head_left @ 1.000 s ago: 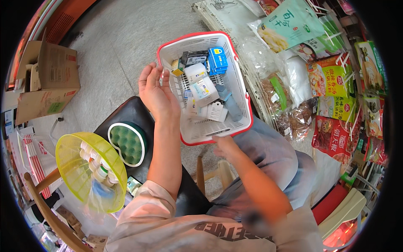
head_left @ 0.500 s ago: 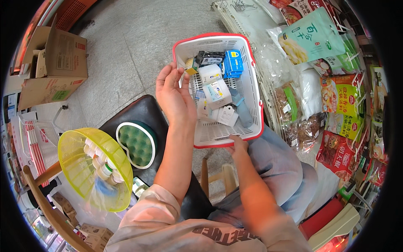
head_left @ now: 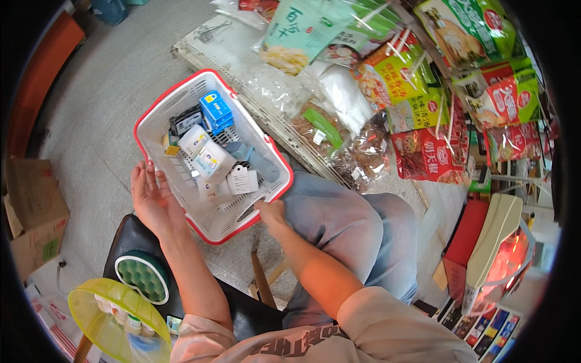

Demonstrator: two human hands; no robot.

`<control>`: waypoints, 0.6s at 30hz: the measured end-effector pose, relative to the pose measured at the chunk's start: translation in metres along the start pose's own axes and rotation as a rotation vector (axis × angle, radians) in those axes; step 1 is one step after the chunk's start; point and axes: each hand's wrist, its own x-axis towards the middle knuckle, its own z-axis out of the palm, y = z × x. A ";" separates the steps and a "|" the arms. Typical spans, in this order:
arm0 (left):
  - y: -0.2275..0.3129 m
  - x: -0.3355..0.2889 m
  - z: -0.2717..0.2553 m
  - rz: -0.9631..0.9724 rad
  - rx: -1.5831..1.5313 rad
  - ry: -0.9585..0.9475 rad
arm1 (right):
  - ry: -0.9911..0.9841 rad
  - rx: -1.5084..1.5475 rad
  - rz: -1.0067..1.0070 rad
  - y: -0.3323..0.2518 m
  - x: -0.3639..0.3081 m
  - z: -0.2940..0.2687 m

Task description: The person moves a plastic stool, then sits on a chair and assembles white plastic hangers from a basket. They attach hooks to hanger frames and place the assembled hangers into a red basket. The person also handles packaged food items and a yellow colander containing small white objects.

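Observation:
A white shopping basket [head_left: 195, 225] with a red rim is slanted in front of me, beside my knees. In it lie several small white boxes [head_left: 213, 162], some blue boxes [head_left: 216, 112], a black pack [head_left: 186, 121], a small yellow box [head_left: 170, 144] and a grey-blue item [head_left: 264, 166]. My left hand [head_left: 154, 198] is at the basket's left side, palm up and fingers loosely spread, holding nothing. Whether its fingertips touch the rim I cannot tell. My right hand [head_left: 271, 213] grips the near right corner of the rim; its fingertips are partly hidden.
On the left, a black padded seat [head_left: 126, 239] bears a green tray with a white rim [head_left: 143, 279] and a yellow strainer basket [head_left: 82, 302] of small bottles. A cardboard box [head_left: 37, 212] stands farther left. Shelves with hanging food packets [head_left: 430, 151] line the right.
My view has swung right, so the basket, seat and both hands appear farther left and the shelves more centred. Right hand stays on the rim; left hand stays open beside the basket.

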 end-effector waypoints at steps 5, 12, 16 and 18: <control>-0.004 -0.001 0.002 -0.015 0.036 -0.025 | -0.057 0.074 -0.078 -0.002 -0.002 -0.004; -0.006 0.005 -0.008 0.018 0.097 -0.041 | -0.089 -0.103 -0.037 0.009 0.001 -0.012; 0.000 -0.003 0.006 0.014 0.008 0.003 | -0.129 -0.054 -0.143 0.002 0.002 -0.021; 0.005 -0.011 0.013 0.013 0.030 0.050 | -0.170 -0.051 -0.178 0.013 0.022 -0.018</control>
